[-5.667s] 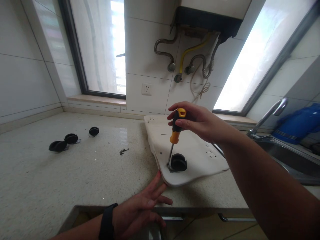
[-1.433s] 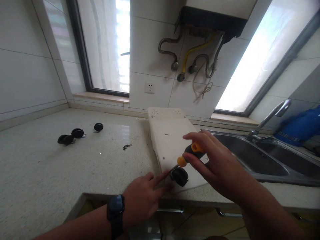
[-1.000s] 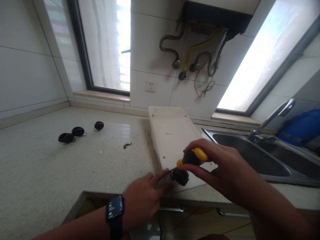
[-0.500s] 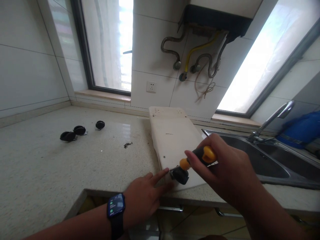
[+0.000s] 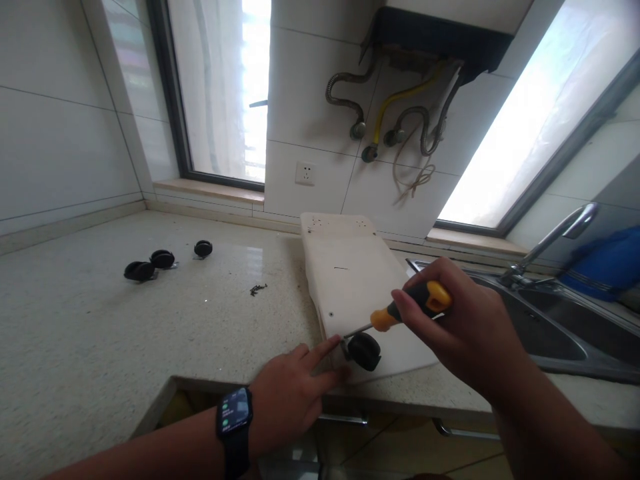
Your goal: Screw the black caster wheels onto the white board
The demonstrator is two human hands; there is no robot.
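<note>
My right hand (image 5: 467,323) is wrapped round the yellow and dark grey handle of a screwdriver (image 5: 384,319). Its shaft slants down to the left, with the tip at a small metal plate beside a black caster wheel (image 5: 365,351). The caster sits on the near left corner of a cream-coloured panel (image 5: 353,287). My left hand (image 5: 287,393), a smartwatch on its wrist, pinches the caster's plate. Its index fingertip is right by the screwdriver tip. Whether a screw is under the tip cannot be made out.
Three more caster wheels (image 5: 163,259) lie on the left of the speckled countertop (image 5: 215,333). A little heap of dark screws (image 5: 258,289) is left of the panel. To the right are a double sink (image 5: 540,327) and faucet (image 5: 580,223). Drawer handles (image 5: 345,420) run below the counter edge.
My right hand has shifted right and slightly up with the screwdriver, tilting it lower. Its shaft and more of the caster now show. My left hand stays nearly where it was.
</note>
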